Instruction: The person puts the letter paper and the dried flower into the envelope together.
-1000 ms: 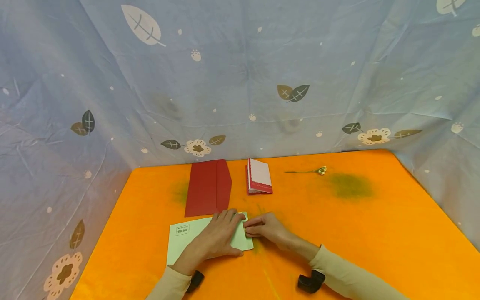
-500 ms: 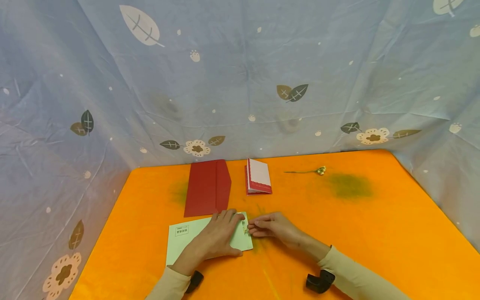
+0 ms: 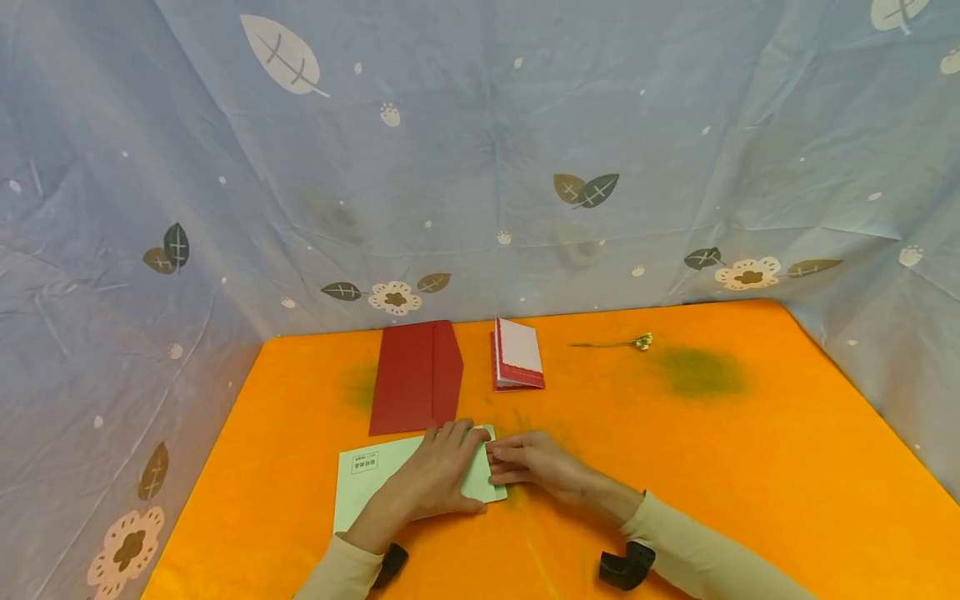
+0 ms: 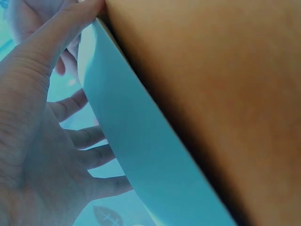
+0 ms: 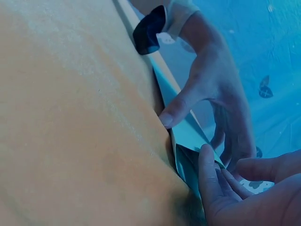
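A pale green envelope (image 3: 367, 492) lies at the table's front with its mouth facing right. My left hand (image 3: 435, 477) spans it and grips it, thumb at the near long edge, fingers at the far one. The left wrist view shows the thumb against the edge of the envelope (image 4: 141, 127). My right hand (image 3: 543, 462) is at the mouth, fingers extended and their tips right at the opening. Up close in the right wrist view, the mouth gapes and fingers (image 5: 207, 169) of the right hand overlap its edge. What lies inside is hidden.
A red envelope (image 3: 408, 379) lies behind the green one, its flap to the right. A folded white and red card (image 3: 519, 354) stands beside it. Farther right lies a dried flower stem (image 3: 641, 342). A patterned cloth (image 3: 480, 150) walls in the orange table (image 3: 675, 467).
The right hand drew back rightward, showing small yellowish flowers at the green envelope's mouth, then came left again; the flowers are now out of sight. The left hand stayed in place.
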`<state>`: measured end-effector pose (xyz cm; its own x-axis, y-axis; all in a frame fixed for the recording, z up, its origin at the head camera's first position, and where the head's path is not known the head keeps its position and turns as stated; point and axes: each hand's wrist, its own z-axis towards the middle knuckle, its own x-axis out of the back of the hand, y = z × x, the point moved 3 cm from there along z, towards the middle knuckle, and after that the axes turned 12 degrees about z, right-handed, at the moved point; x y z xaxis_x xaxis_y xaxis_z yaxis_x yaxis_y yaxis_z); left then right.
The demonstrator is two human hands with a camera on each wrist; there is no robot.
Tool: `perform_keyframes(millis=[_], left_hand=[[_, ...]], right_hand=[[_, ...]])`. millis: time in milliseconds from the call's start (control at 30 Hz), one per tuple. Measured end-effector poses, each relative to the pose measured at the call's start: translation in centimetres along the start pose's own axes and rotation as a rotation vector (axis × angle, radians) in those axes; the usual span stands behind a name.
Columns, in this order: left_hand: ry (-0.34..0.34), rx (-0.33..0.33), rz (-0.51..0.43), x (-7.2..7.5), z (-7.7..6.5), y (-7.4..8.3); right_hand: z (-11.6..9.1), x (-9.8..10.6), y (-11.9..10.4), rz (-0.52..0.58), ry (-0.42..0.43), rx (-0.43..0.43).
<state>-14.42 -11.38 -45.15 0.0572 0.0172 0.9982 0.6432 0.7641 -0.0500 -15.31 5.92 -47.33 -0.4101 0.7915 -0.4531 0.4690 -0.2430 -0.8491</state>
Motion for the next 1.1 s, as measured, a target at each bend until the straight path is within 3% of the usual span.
perform_keyframes(millis=[267,667,933,1100], left_hand=[[-0.001,0.002,0.015,-0.1,0.0,-0.1],[-0.014,0.009,0.019,-0.2,0.0,0.1],[0.004,0.0,0.009,-0.2,0.1,0.0],[-0.037,0.011,-0.006,0.0,0.1,0.0]], right_hand=[[0.1,0.1,-0.1,-0.031,-0.016,0.0],[-0.7,2.2,-1.1,-0.04,-0.04,0.036],[-0.5,4.3,-3.6,-0.086,0.033,0.081],[-0.1,5.7,-5.9,-0.119,0.108,0.115]])
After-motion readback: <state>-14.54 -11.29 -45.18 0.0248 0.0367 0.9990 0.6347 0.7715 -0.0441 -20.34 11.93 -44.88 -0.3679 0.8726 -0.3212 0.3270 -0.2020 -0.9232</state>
